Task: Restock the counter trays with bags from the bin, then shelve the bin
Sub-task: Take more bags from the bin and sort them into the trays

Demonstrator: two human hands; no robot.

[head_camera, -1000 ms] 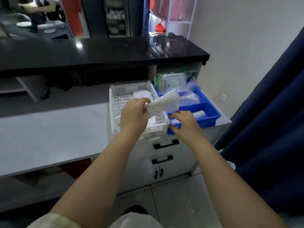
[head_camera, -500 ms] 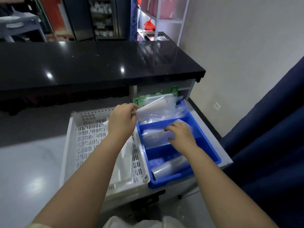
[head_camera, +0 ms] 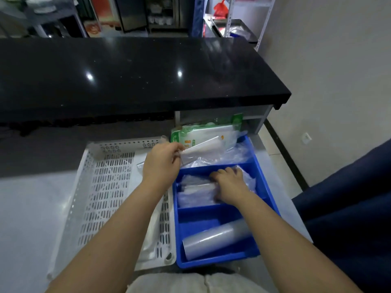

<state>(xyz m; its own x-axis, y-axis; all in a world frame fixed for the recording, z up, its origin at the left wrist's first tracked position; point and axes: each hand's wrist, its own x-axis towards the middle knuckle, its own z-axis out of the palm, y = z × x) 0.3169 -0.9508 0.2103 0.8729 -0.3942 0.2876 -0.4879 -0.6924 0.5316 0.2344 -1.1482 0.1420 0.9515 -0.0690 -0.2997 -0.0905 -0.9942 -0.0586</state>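
A white perforated bin (head_camera: 110, 187) sits on the grey counter, left of a blue divided tray (head_camera: 268, 199). My left hand (head_camera: 161, 163) pinches a flat stack of clear bags (head_camera: 201, 150) above the tray's far compartment. My right hand (head_camera: 229, 183) lies palm down on the clear bags (head_camera: 194, 193) in the tray's middle compartment, fingers pressed on them. A roll of clear plastic (head_camera: 213, 237) lies in the near compartment. A few more bags (head_camera: 151, 235) lie inside the bin along its right wall, partly hidden by my left forearm.
A green-and-white packet (head_camera: 205, 132) stands behind the tray under the black raised countertop (head_camera: 135, 75). A dark blue curtain (head_camera: 347, 208) hangs at the right. The wall (head_camera: 330, 60) is close on the right, and shelving stands beyond the counter.
The view has closed in on the counter. My left hand carried the bag stack from above the bin to above the tray's far end. My right hand moved into the middle compartment.
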